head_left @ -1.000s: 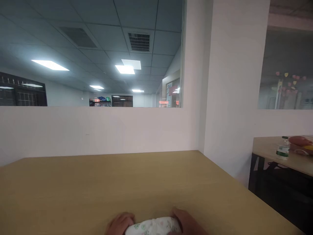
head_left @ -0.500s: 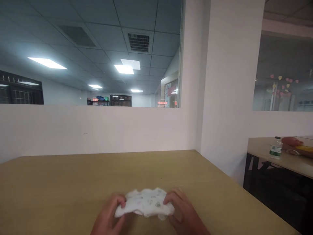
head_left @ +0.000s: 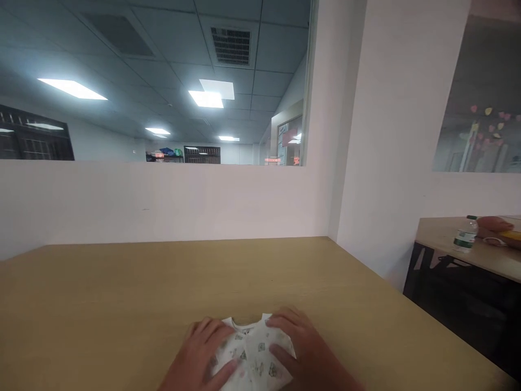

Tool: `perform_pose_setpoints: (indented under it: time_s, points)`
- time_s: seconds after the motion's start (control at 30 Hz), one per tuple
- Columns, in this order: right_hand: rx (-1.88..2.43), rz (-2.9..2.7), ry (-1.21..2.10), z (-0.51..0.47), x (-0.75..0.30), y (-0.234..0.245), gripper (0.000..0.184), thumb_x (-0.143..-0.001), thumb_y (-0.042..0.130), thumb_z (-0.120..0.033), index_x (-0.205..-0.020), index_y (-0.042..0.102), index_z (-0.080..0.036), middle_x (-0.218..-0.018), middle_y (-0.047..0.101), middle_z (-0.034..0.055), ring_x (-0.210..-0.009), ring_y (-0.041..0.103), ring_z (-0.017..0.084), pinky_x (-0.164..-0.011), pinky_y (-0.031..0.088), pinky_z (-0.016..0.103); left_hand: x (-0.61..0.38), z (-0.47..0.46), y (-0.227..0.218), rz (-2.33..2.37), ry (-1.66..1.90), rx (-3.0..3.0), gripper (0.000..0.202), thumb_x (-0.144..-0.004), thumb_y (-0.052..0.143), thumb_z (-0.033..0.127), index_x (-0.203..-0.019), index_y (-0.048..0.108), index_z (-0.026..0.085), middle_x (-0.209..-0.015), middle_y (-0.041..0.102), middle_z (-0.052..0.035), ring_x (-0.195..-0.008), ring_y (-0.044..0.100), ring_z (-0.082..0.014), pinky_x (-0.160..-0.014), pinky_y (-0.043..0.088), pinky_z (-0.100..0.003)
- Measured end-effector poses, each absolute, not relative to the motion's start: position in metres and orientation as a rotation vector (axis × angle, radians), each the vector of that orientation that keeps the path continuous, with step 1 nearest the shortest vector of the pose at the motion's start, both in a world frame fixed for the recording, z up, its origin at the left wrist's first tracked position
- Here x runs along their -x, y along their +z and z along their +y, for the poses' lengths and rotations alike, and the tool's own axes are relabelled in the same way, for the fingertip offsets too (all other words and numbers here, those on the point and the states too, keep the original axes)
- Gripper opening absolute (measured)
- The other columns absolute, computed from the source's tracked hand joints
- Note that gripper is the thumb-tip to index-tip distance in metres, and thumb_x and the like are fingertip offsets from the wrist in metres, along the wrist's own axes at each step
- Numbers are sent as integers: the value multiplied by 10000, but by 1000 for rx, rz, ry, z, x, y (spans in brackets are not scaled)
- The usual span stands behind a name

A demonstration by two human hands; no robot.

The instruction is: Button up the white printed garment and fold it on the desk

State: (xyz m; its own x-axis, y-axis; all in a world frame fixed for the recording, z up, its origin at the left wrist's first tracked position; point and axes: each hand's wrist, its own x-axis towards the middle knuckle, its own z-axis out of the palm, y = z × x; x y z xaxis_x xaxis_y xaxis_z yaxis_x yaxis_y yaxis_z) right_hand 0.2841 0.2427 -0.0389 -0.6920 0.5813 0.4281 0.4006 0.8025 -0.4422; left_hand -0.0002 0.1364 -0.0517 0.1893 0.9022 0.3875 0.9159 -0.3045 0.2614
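A small white garment [head_left: 250, 353], like a baby's top with a round neckline and little printed figures, lies on the wooden table [head_left: 171, 282] at the near edge of the view. My left hand [head_left: 203, 353] rests on its left side with fingers spread, the thumb over the fabric. On the right side, my right hand [head_left: 293, 347] lies over the cloth, fingers apart and slightly blurred. The collar shows between the two hands. The lower part of the garment runs out of view.
A white wall [head_left: 171, 203] with a window above it borders the table's far side, and a pillar [head_left: 391, 136] stands to the right. Beyond it, a second table [head_left: 439, 233] bears a plastic bottle [head_left: 465, 236] and a reddish doll-like object [head_left: 494, 224].
The garment was held bunched between both hands; now it is spread on the table with its collar showing. My fingers have opened over it. The view has tilted down slightly.
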Motion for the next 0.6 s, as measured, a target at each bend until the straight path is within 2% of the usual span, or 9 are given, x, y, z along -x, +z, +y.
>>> perform_pose_setpoints:
  time_s: [0.13, 0.2, 0.27, 0.37, 0.43, 0.53, 0.6]
  points:
    - [727, -2525, 317, 244, -258, -63, 582, -958, 603, -464, -1492, 488, -262, -1555, 436, 85, -1446, 363, 292, -1241, 234, 481, -13, 148, -74, -1669, -682, 2273, 479, -1000, 525, 548, -1392, 593, 281, -1387, 611, -52, -1251, 571, -256, -1064, 488, -398]
    - [754, -2610, 331, 246, -250, -77, 719, -928, 638, -529, -1560, 397, -288, -1624, 335, 74, -1510, 259, 323, -1260, 177, 532, -17, 155, -90, -1600, -626, 2246, 578, -995, 522, 573, -1483, 516, 263, -1473, 548, -72, -1325, 538, -291, -1107, 470, -439]
    - [776, -2652, 355, 249, -248, -89, 761, -922, 631, -586, -1579, 363, -311, -1644, 296, 60, -1533, 210, 329, -1267, 152, 550, -19, 162, -104, -1598, -570, 2286, 661, -997, 504, 593, -1560, 403, 261, -1542, 460, -82, -1398, 475, -322, -1157, 436, -483]
    - [784, -2666, 353, 256, -248, -104, 746, -942, 558, -676, -1575, 376, -326, -1637, 310, 60, -1526, 240, 335, -1264, 184, 556, -17, 170, -119, -1687, -477, 2408, 703, -1004, 471, 597, -1597, 288, 268, -1588, 362, -83, -1458, 380, -372, -1191, 379, -590]
    - [768, -2688, 292, 262, -246, -116, 752, -942, 526, -709, -1563, 406, -302, -1624, 326, 91, -1508, 267, 382, -1240, 220, 605, -15, 175, -125, -1724, -452, 2458, 688, -1007, 474, 578, -1590, 279, 269, -1591, 332, -88, -1464, 350, -392, -1189, 358, -634]
    - [727, -2694, 130, 269, -241, -140, 744, -942, 520, -706, -1531, 462, -255, -1569, 403, 145, -1447, 350, 456, -1171, 311, 671, -14, 180, -135, -1795, -474, 2460, 616, -993, 522, 549, -1544, 375, 315, -1564, 365, -72, -1444, 369, -392, -1189, 383, -613]
    - [735, -2663, 65, 265, -240, -152, 592, -975, 512, -623, -1456, 551, -281, -1471, 532, 141, -1352, 486, 455, -1104, 413, 656, -19, 175, -141, -1876, -473, 2470, 508, -1008, 504, 497, -1497, 456, 368, -1535, 416, -44, -1417, 411, -381, -1169, 434, -588]
